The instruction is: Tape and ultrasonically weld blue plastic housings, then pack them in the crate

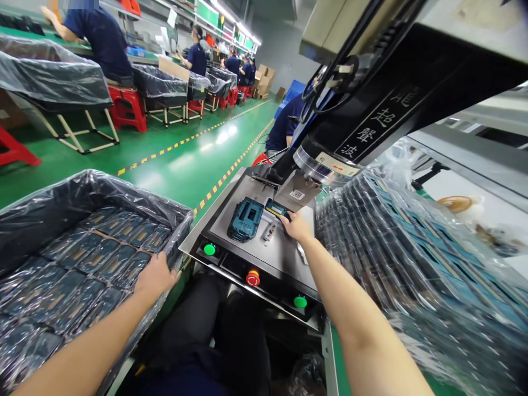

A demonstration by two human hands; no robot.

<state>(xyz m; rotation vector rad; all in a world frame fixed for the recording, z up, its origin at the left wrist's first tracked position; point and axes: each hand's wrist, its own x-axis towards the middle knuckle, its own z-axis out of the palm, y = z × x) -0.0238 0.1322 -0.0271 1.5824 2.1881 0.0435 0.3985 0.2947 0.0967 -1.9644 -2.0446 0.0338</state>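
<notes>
My right hand [299, 226] is closed on the near edge of a dark teal plastic housing part [277, 209] with a yellow strip, under the ultrasonic welder's metal horn [297, 190]. Left of that part, a teal plastic battery-pack housing [246, 219] with a rectangular opening lies on the machine's metal plate [223, 220]. A small metal fixture piece [270, 231] sits between the housing and my hand. My left hand [155, 278] is at the right rim of a plastic-lined bin [93, 179], fingers partly visible and loosely apart, with nothing seen in them.
Rows of dark housings [74, 291] fill the bin. Green buttons [210, 249] and a red emergency stop [252, 278] line the machine's front. Stacked clear trays [371, 236] with teal parts stand at right. Co-workers [99, 41] sit beyond the aisle; another person [284, 124] is behind the machine.
</notes>
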